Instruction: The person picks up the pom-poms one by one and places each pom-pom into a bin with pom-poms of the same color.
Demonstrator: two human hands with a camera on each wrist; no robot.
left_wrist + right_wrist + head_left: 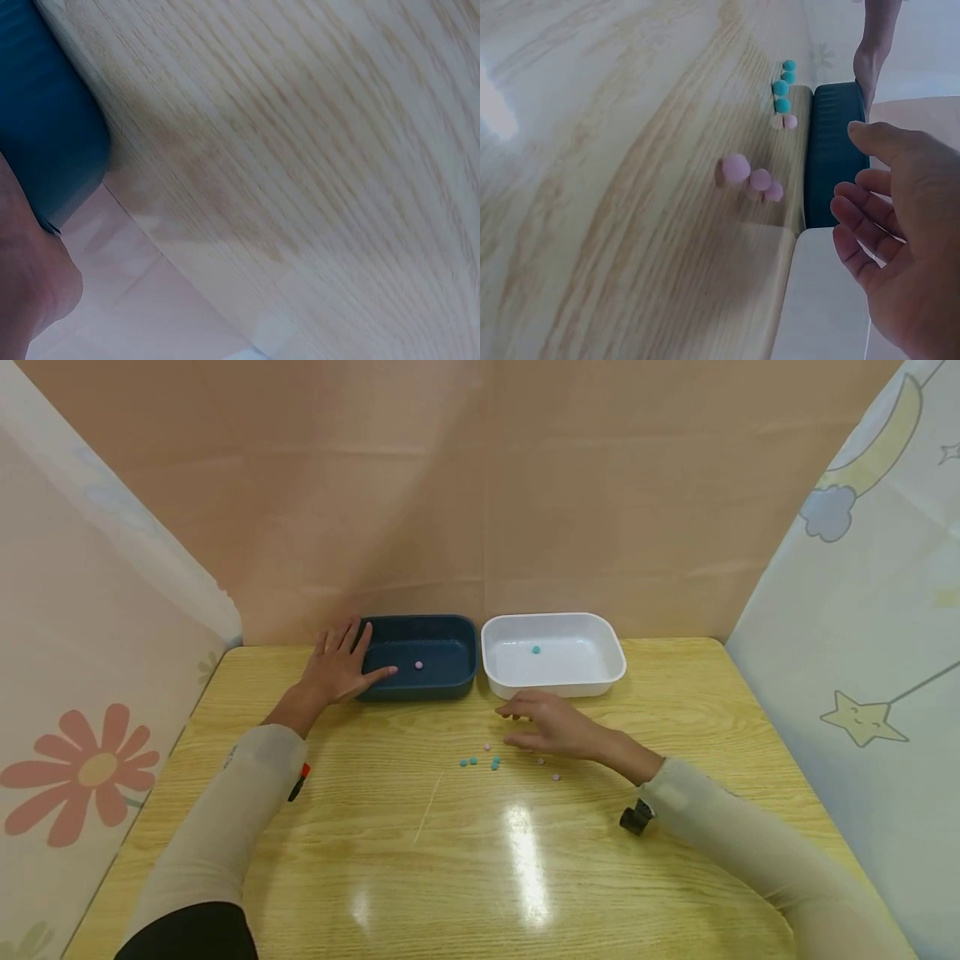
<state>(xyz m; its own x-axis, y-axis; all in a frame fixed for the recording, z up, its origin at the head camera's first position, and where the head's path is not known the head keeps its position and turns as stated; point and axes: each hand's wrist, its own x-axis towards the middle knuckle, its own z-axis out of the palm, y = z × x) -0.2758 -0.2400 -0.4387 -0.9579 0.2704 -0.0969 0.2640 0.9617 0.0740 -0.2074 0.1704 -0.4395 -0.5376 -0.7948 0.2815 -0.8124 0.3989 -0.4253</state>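
My left hand point(339, 670) lies with its fingers spread over the left rim of the dark blue tray point(457, 689), which has one small pink ball point(418, 665) in it. In the left wrist view, only part of that hand point(34, 277) shows beside the blue tray wall point(60, 120). Over the table in front of the white tray point(517, 685) is my right hand point(558, 724), its fingers loosely bent and holding nothing. Several turquoise balls point(473, 761) and pink balls point(736, 167) lie below and left of it. One turquoise ball point(536, 650) sits inside the white tray.
Both trays stand side by side at the back of the wooden table point(360, 827), close to a plain tan backdrop point(420, 510). Patterned white panels point(847, 635) border the left and right sides. A light scratch-like line point(428, 806) marks the tabletop.
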